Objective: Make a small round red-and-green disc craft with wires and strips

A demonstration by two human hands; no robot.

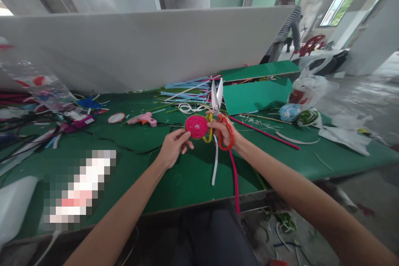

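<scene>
A bright pink round disc (pixel 197 127), made of a coiled fuzzy strip with a thin green edge, is in front of me. My left hand (pixel 176 145) pinches its left side between thumb and fingers. Scissors (pixel 225 131) with orange-red handles point upward, blades parted, held in my right hand (pixel 222 128). The fingertips of that hand also reach the disc's right edge. A yellow loop (pixel 208 134) sits beside the disc; whether it belongs to the disc or the scissors, I cannot tell. Below hang a white strip (pixel 215 162) and a pink strip (pixel 235 178).
A pink glue gun (pixel 144 119) lies on the green table (pixel 187 187). Behind are blue and green strips (pixel 187 91) and a green board (pixel 257 96). To the right lie a pink stick (pixel 264 134), wrapped balls (pixel 289 112) and a plastic bag (pixel 311 87). A person (pixel 291 20) stands beyond the partition.
</scene>
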